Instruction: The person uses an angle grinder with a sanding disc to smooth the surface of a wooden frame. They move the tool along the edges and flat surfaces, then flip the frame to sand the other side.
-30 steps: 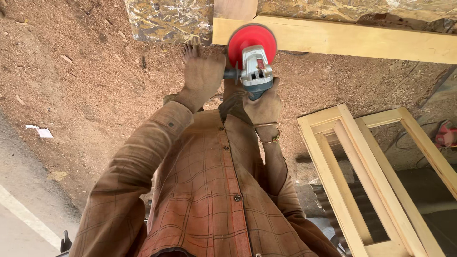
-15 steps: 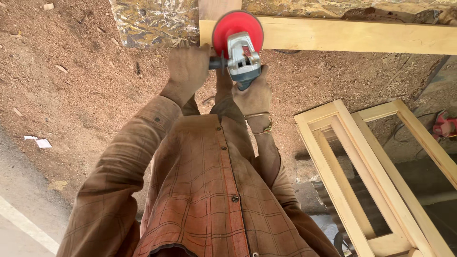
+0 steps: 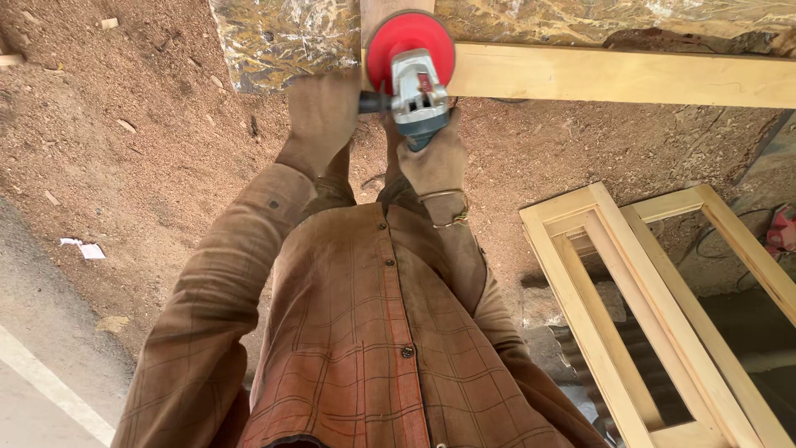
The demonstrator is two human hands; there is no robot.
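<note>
An angle grinder (image 3: 419, 91) with a silver and blue body carries a round red sanding disc (image 3: 410, 43). The disc rests on the left end of a long pale wooden plank (image 3: 622, 76) that runs across the top of the view. My left hand (image 3: 322, 112) grips the grinder's black side handle. My right hand (image 3: 431, 162), with bangles at the wrist, wraps around the rear of the grinder's body. Both hands are coated in sawdust. My brown checked shirt fills the lower middle.
Sawdust covers the ground (image 3: 149, 141). Two pale wooden frames (image 3: 630, 290) lean at the right. A crinkled foil-like sheet (image 3: 282, 37) lies under the plank's left end. A red tool (image 3: 783, 232) sits at the far right edge. Grey pavement (image 3: 41, 332) is at the lower left.
Both hands have carried the grinder up and a little left, from below the plank's edge onto its left end. The grip on the tool is the same.
</note>
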